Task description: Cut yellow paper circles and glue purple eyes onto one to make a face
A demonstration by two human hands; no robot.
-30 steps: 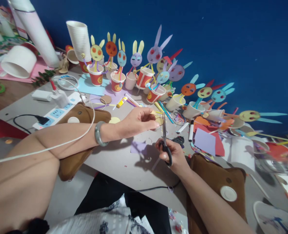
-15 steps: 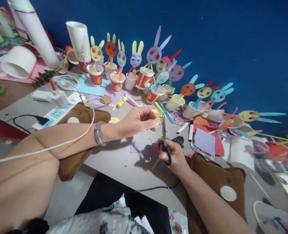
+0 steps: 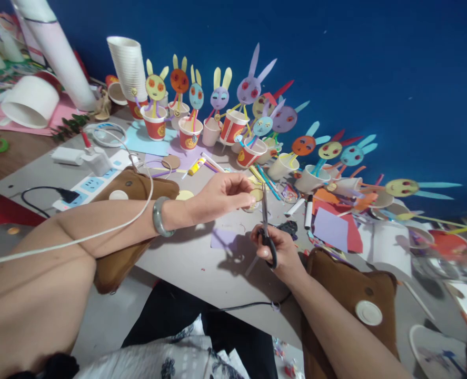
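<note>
My left hand (image 3: 229,192) pinches a small yellowish piece of paper (image 3: 257,195) between thumb and fingers, above the table. In my right hand (image 3: 278,247) is a pair of scissors (image 3: 265,210) with black handles. Its blades point up and away, their tips at the right edge of the paper. The blades look nearly closed. Below my hands a purple paper square (image 3: 223,238) lies on the grey table, partly in shadow.
Paper cups holding rabbit figures (image 3: 155,123) line the back by the blue wall. Brown cushions (image 3: 351,300) lie on both sides. A power strip (image 3: 95,184) and white cable (image 3: 79,242) are at left. Purple paper (image 3: 330,229), markers (image 3: 308,212) and a glue stick (image 3: 197,166) lie around.
The scissors and my right hand have shifted very slightly left. My left hand keeps its hold on the paper, almost still.
</note>
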